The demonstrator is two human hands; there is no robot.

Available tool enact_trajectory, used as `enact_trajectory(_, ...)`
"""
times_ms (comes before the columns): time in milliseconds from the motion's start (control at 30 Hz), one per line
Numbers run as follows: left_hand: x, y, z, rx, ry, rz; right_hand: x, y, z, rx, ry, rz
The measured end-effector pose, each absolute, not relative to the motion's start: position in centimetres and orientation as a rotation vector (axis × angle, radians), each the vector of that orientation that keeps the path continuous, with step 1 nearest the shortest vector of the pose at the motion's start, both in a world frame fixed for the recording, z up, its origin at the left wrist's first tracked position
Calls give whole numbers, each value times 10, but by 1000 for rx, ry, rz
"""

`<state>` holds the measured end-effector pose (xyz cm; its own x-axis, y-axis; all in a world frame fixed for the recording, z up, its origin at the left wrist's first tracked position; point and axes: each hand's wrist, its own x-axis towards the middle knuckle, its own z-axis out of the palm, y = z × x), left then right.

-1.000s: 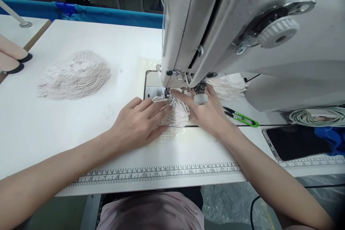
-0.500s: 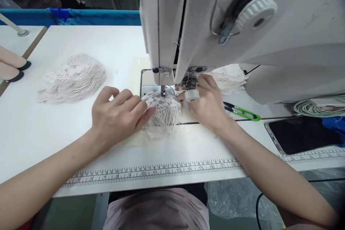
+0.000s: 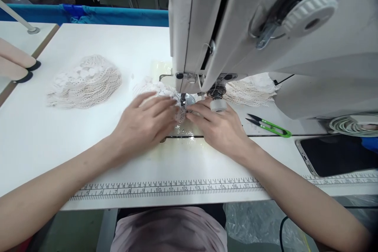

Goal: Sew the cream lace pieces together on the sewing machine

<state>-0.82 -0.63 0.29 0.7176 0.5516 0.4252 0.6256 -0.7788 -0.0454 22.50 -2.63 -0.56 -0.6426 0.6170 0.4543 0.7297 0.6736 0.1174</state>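
Note:
A piece of white lace [image 3: 180,115] runs under the presser foot [image 3: 183,99] of a white sewing machine [image 3: 206,19], and part of it spreads out behind my left hand. My left hand [image 3: 147,120] lies over the lace just left of the foot, fingers extended and slightly blurred. To the right of the foot, my right hand [image 3: 220,126] rests low on the machine bed, its fingers stretched toward the lace edge. Its fingertips are at or beside that edge; contact is hard to make out. The machine head partly covers this hand.
A stack of lace pieces [image 3: 85,82] lies at left, another lace pile [image 3: 251,89] behind the right hand. Green thread snips [image 3: 270,126] and a phone [image 3: 339,151] lie at right. A printed ruler [image 3: 165,189] follows the table's front edge.
The lace has turned from hanging with its fringe toward me to lying mostly left and behind the foot. My left hand has moved right over it; my right fingers have straightened toward the foot.

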Motion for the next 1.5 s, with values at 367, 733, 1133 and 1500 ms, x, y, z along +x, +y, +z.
enact_trajectory(367,-1,-11,-6,-2842,-839,-663,225,-26,-9,-1084,-2544,-396)
enact_trajectory(733,7,-22,-10,-2708,-834,-584,226,-22,-7,-1013,-2536,-462)
enact_trajectory(1133,8,-23,-9,-2713,-866,-580,226,-24,-5,-1043,-2542,-491)
enact_trajectory(1500,0,-19,-2,-2758,-789,-645,223,-25,-5,-1016,-2473,-425)
